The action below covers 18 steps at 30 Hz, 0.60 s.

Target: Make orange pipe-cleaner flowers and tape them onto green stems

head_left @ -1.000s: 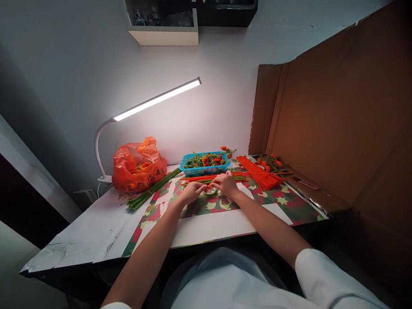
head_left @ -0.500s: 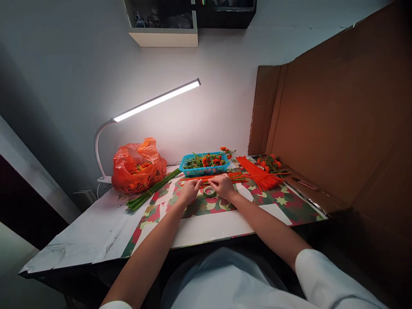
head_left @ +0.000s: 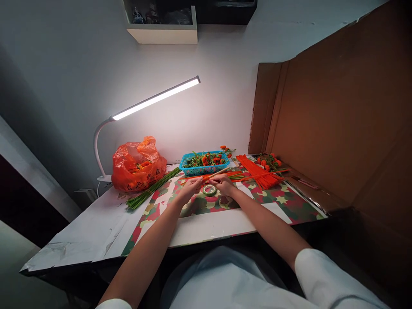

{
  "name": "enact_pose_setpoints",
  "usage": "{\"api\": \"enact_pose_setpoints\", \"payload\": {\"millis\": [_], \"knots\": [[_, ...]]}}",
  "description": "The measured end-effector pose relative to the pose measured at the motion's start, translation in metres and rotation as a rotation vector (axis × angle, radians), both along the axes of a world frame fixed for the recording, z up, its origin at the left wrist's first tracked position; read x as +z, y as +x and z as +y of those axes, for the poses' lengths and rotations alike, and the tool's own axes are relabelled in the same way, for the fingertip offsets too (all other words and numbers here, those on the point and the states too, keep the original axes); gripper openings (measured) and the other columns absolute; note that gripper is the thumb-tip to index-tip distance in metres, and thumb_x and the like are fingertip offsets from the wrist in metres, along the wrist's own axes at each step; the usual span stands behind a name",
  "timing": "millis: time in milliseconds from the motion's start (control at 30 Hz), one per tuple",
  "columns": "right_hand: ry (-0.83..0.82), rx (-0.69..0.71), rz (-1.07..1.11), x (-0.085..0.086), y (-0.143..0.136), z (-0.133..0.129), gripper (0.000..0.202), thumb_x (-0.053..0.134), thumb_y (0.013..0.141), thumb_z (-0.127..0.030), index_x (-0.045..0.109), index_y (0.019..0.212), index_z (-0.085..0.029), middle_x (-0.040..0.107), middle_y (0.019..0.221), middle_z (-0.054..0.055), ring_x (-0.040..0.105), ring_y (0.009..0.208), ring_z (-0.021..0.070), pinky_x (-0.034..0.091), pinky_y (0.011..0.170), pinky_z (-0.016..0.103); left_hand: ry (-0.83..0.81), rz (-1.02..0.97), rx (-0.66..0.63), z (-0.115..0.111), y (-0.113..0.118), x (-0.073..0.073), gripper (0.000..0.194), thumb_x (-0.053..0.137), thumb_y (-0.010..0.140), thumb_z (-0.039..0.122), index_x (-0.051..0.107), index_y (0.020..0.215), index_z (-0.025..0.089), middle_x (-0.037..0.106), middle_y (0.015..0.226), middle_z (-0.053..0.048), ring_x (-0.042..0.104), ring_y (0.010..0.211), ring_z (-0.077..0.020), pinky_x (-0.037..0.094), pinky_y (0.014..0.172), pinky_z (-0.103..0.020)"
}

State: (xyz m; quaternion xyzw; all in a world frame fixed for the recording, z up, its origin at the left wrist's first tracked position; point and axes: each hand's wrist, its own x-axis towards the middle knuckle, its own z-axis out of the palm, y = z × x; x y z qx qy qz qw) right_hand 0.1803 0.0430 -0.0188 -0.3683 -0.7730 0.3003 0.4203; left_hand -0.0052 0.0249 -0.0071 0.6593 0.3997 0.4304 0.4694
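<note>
Head view. Clock directions taken from the orange piece, with 12 o'clock towards the top of the view.

Hands. Left hand (head_left: 194, 185): closed, with fingertips gripping the orange piece (head_left: 205, 179) from 8 o'clock. Right hand (head_left: 222, 184): fingers curled and drawn together at the right end of the same piece; cannot tell whether pinching or only touching.

Work position. Orange piece: between both hands, near the middle of the view. Pale stick (head_left: 219, 173): slanting from beside the orange piece towards 2 o'clock, past the upper side of the right hand; join too small to tell. Tape roll (head_left: 210, 190): flat at 5 o'clock, near both hands, on the patterned sheet (head_left: 212, 210).

Surroundings. At 12 o'clock: blue basket (head_left: 204, 170), loaded with green stalks and orange flower heads (head_left: 205, 160). At 9 o'clock: green stem bundle (head_left: 151, 193), then red plastic bag (head_left: 138, 169) beyond. At 3 o'clock: orange strip bundle (head_left: 261, 175), fanned out, with loose orange flowers (head_left: 268, 164) just beyond. At 11 o'clock, high: desk lamp (head_left: 157, 98), lit. At 2 o'clock: cardboard panel (head_left: 337, 107), upright.
</note>
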Motion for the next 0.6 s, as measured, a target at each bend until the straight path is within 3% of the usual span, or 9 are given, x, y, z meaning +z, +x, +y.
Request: {"api": "enact_pose_setpoints", "payload": {"millis": [233,400,600], "knots": [[-0.139,0.077,0.045,0.006,0.015,0.007,0.046,0.071,0.060,-0.060,0.068,0.060,-0.013,0.058,0.056,0.002,0.047,0.056,0.0119,0.034,0.051,0.024,-0.028,0.269,-0.244,-0.004,-0.015,0.009,0.057,0.052,0.074,0.070,0.059,0.067,0.014,0.022,0.051,0.007,0.017,0.049,-0.0071,0.014,0.047,-0.024],[-0.170,0.080,-0.042,0.004,0.017,0.012,0.046,0.076,0.053,-0.058,0.071,0.060,-0.013,0.060,0.055,0.002,0.046,0.053,0.0107,0.033,0.050,0.023,0.013,0.495,-0.238,-0.008,-0.016,0.014,0.058,0.052,0.073,0.070,0.064,0.067,0.014,0.025,0.050,0.006,0.020,0.048,-0.0082,0.014,0.046,-0.025],[-0.064,0.055,-0.094,-0.002,0.018,0.016,0.045,0.074,0.059,-0.057,0.073,0.063,-0.013,0.063,0.057,0.003,0.049,0.054,0.0116,0.032,0.051,0.024,0.082,0.618,-0.182,-0.010,-0.015,0.015,0.057,0.052,0.074,0.067,0.068,0.068,0.013,0.028,0.050,0.005,0.024,0.048,-0.0088,0.016,0.047,-0.025]]}}
